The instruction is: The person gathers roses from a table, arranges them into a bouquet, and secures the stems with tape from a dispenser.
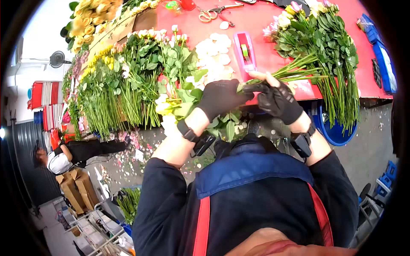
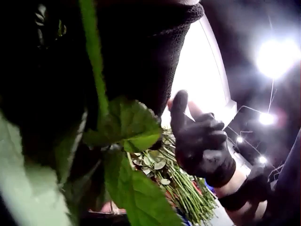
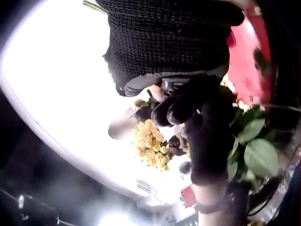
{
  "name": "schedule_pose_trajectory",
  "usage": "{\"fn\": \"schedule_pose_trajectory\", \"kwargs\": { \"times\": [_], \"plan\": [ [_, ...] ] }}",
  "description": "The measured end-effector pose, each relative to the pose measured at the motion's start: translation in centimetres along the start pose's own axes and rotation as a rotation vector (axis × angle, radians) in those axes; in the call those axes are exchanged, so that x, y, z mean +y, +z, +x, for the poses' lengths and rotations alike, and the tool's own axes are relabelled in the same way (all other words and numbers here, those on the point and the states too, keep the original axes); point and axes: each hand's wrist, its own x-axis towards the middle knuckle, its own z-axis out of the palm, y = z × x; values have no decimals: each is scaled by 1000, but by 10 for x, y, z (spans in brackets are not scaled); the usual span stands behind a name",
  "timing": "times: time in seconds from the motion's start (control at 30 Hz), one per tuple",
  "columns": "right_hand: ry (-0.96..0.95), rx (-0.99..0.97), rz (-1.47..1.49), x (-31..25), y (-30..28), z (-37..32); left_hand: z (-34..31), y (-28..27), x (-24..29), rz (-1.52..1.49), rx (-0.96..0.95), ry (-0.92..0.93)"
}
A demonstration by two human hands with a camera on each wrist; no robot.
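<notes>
In the head view, my black-gloved left hand (image 1: 222,100) grips a bunch of roses by the upper stems, just below the heads. Pale yellow-white blooms (image 1: 168,106) and leaves (image 1: 230,128) stick out on its left and lower sides. The cut stems (image 1: 301,70) run right, past my right hand (image 1: 279,100). That hand, gloved with one digit bare, stands close beside the left one, right at the stems. In the left wrist view my right hand (image 2: 202,141) shows curled fingers and one raised finger; I cannot tell whether it pinches anything.
A pink tape dispenser (image 1: 244,53) stands on the red table (image 1: 256,17) beyond my hands, with scissors (image 1: 209,15) further back. Rose bunches (image 1: 132,85) lie left, another bunch (image 1: 320,51) right. A blue tub (image 1: 335,132) is below the table edge. Another person (image 1: 70,158) works at far left.
</notes>
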Motion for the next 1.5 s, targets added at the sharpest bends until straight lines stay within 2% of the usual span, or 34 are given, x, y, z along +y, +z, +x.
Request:
{"fn": "schedule_pose_trajectory", "kwargs": {
  "times": [0.07, 0.1, 0.13, 0.2, 0.23, 0.27, 0.3, 0.33, 0.37, 0.4, 0.43, 0.47, 0.53, 0.57, 0.67, 0.7, 0.73, 0.8, 0.83, 0.87, 0.9, 0.93, 0.97, 1.0, 1.07, 1.1, 1.13, 1.23, 1.3, 1.4, 1.43, 1.47, 1.5],
  "plan": [
    [-159, -7, -547, -4, -13, -19, -4, -13, 1, -88, -139, -61],
    [-87, 33, -609, -1, -16, -26, -7, -15, -3, -231, -192, -28],
    [-230, 19, -878, 15, -35, -22, -8, -17, -4, -302, -308, 1],
    [-336, 43, -844, 39, -53, -13, -7, -21, -3, -440, -539, 63],
    [-479, 25, -673, 43, -40, -6, -8, -27, 10, -422, -515, 208],
    [-598, 21, -848, 48, -46, 4, -13, -42, 22, -390, -618, 124],
    [-725, 37, -1018, 53, -51, 15, -17, -31, 21, -455, -625, 123],
    [-886, 99, -1037, 53, -43, 25, -18, -25, 23, -513, -627, 121],
    [-1091, -138, -1356, 38, -44, 26, -20, -26, 25, -577, -592, 141],
    [-1248, -183, -1567, 35, -50, 25, -22, -32, 31, -644, -560, 165],
    [-936, -147, -1310, 42, -59, 16, -22, -30, 31, -696, -582, 68],
    [-623, -110, -1048, 52, -64, 5, -19, -22, 25, -613, -497, 75],
    [-249, -22, -784, 43, -44, -17, -14, -6, 15, -452, -339, 96],
    [-120, 45, -711, 40, -38, -24, -15, -4, 19, -274, -255, 80],
    [-70, -84, -493, 31, -43, -44, -20, 2, 36, -20, -50, 19],
    [-87, -72, -755, 22, -41, -56, -16, 3, 37, 107, 26, 41],
    [-423, -122, -1244, 14, -35, -69, -10, 6, 41, 191, 37, 78],
    [-975, 140, -1871, -20, -7, -84, 0, 15, 50, 355, 42, 169],
    [-906, 259, -1955, -22, -11, -82, 4, 11, 62, 303, 184, 360],
    [-937, 299, -2029, -30, -27, -76, 14, 5, 82, 340, 144, 411],
    [-676, 299, -1914, -36, -49, -80, 24, -7, 110, 374, 98, 478],
    [-438, 301, -1771, -41, -70, -87, 30, -24, 137, 391, 135, 482],
    [-727, 409, -1621, -49, -85, -90, 37, -26, 146, 408, 406, 641],
    [-762, 475, -1420, -65, -86, -103, 39, -58, 162, 294, 559, 880],
    [-785, 689, -1721, -77, -142, -124, 26, -81, 178, 187, 674, 917],
    [-855, 739, -1473, -85, -158, -124, 26, -77, 175, 88, 702, 924],
    [-904, 759, -1218, -91, -174, -118, 24, -69, 167, 1, 732, 913],
    [-782, 815, -1235, -120, -250, -103, 15, -46, 108, 70, 604, 749],
    [-667, 900, -1259, -128, -329, -87, 2, -35, 72, 48, 478, 560],
    [-433, 1098, -1808, -138, -386, -66, -26, -18, 14, 81, 419, 266],
    [-555, 1151, -2047, -136, -361, -63, -36, -15, -4, 98, 524, 241],
    [-690, 1199, -2283, -135, -335, -62, -49, -15, -17, 94, 499, 146],
    [-765, 1205, -2244, -139, -282, -59, -61, -10, -36, 123, 529, 82]
  ]
}}
